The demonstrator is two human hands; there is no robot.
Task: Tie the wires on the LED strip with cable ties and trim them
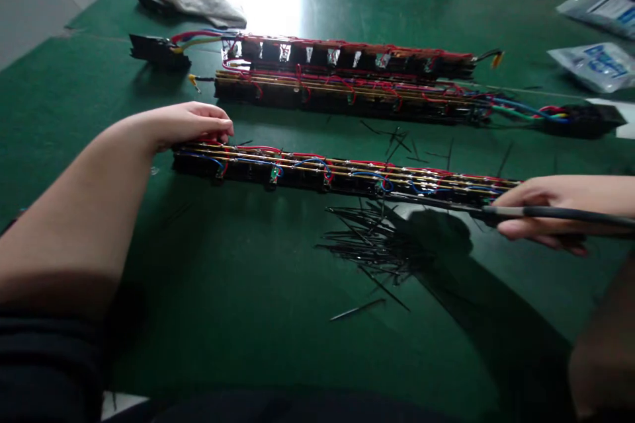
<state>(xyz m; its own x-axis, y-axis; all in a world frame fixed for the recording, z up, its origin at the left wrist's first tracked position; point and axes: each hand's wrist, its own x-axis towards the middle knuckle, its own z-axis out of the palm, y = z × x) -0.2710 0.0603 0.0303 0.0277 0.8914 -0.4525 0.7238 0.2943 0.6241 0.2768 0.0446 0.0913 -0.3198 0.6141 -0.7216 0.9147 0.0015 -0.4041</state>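
Note:
A long black bar (302, 168), strung with brass-coloured rods and red and blue wires, lies across the table before me. My left hand (201, 122) has its fingers curled over the bar's left end, the fingertips partly hidden. At the right end, my right hand (550, 201) is closed around the same bar, thumb on the near side. A thick black cable (570, 213) runs along the right hand and off the right edge. Just in front of the bar is a heap of thin black strips (370, 241), which look like cable-tie offcuts.
Two similar wired bars (342, 96) (357, 56) lie behind, with black connector ends (578, 117) (159, 49). A pale glove (206, 3) rests at the back left. Plastic packets (595, 66) sit at the right on the green table (223, 291). More black strips (397, 139) are scattered between the bars.

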